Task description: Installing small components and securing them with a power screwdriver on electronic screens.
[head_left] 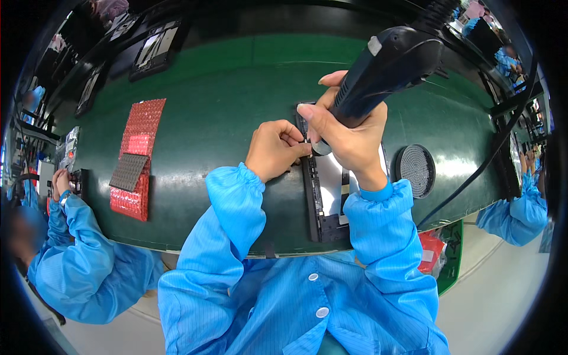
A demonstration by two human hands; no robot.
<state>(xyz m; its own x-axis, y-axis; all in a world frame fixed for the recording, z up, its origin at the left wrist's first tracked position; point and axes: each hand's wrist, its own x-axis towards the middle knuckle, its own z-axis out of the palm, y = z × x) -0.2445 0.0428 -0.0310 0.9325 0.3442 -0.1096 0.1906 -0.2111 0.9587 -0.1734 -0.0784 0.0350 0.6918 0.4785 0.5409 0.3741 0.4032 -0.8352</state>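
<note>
My right hand [355,133] is wrapped round a thick, dark hand tool [384,74] with vents on its side, slanting up to the right. A round, shiny metal end [321,148] shows below the grip, close to a flat electronic device [325,183] with a black frame and a silver-white panel. My left hand [278,148] is closed, thumb and fingertips pinched at the device's left edge beside that metal end. Whatever is between those fingertips is too small to make out. My right hand and the tool hide the device's upper part.
Right of the device stands a round black dish [416,171] of small pieces. Red bubble wrap [139,142] with a dark grey sheet [128,170] lies left on the green table [219,89]. A black cable [473,183] crosses the right side. Co-workers sit on both sides.
</note>
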